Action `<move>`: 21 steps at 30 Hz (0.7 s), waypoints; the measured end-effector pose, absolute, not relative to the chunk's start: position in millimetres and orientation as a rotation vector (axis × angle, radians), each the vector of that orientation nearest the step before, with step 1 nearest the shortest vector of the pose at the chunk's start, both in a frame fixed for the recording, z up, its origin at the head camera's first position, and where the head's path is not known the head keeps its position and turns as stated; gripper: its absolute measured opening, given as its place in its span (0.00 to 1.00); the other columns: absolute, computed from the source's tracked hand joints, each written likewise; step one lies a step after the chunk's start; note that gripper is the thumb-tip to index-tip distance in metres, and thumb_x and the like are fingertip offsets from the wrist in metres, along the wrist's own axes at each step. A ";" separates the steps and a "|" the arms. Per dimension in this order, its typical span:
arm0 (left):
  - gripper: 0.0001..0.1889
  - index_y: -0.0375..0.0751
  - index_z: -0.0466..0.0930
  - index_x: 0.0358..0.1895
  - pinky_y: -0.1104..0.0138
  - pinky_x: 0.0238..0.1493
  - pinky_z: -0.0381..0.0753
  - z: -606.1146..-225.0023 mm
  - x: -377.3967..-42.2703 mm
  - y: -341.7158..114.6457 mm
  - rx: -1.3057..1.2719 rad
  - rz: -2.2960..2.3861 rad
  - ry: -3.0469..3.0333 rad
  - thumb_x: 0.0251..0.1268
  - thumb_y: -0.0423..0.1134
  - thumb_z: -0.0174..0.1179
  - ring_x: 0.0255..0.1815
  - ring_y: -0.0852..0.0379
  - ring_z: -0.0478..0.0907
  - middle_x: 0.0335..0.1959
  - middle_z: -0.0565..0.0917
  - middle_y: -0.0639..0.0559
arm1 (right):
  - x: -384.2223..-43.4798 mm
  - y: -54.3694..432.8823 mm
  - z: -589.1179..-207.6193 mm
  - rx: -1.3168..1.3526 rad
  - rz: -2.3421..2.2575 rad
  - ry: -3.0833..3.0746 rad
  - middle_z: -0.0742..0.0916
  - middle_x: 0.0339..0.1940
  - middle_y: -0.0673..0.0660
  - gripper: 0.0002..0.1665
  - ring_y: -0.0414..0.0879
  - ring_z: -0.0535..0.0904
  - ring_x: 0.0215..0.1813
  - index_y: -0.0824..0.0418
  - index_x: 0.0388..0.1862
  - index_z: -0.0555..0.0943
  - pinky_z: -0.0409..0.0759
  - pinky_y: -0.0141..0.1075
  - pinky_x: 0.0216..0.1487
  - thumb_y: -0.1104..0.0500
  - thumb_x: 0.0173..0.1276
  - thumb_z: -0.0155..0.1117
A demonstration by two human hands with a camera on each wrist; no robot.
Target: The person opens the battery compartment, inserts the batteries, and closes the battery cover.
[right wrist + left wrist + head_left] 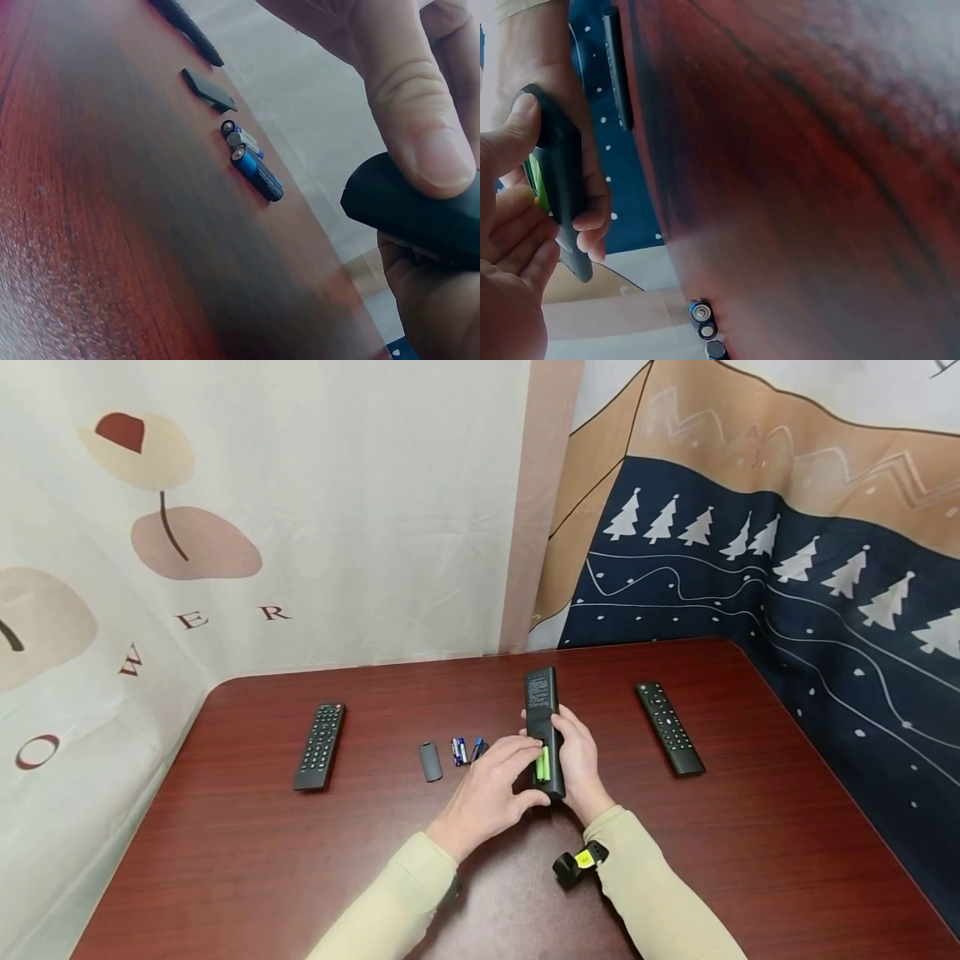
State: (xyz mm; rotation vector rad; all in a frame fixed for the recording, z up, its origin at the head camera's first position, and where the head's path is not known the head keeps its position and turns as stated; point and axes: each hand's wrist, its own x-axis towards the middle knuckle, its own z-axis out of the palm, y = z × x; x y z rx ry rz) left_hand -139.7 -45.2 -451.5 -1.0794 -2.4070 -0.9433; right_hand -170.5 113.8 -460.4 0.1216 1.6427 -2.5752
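My right hand grips a black remote control, back side up, thumb along its edge and fingers underneath. Two green batteries lie in its uncovered compartment. At the remote's lower end is my left hand; its thumb rests on that end, while the fingertips touch the batteries or the compartment's edge. The left fingers look only slightly bent. A loose battery cover lies on the table to the left, beside several blue-and-silver batteries. In the right wrist view, a dark-blue battery lies nearest.
On the reddish-brown table, one black remote lies buttons up at the left, another black remote at the right. Printed curtains hang behind the table. A black device with a yellow label is strapped at my right wrist.
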 end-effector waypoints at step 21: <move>0.25 0.32 0.84 0.59 0.62 0.73 0.71 -454.8 -138.7 -42.8 -1.131 -0.850 -2.393 0.61 0.42 0.74 0.69 0.47 0.77 0.63 0.83 0.40 | -173.6 119.2 -457.7 0.116 -2.575 1.636 0.74 0.71 0.73 0.29 0.51 0.84 0.52 0.59 0.78 0.65 0.86 0.35 0.45 0.57 0.83 0.34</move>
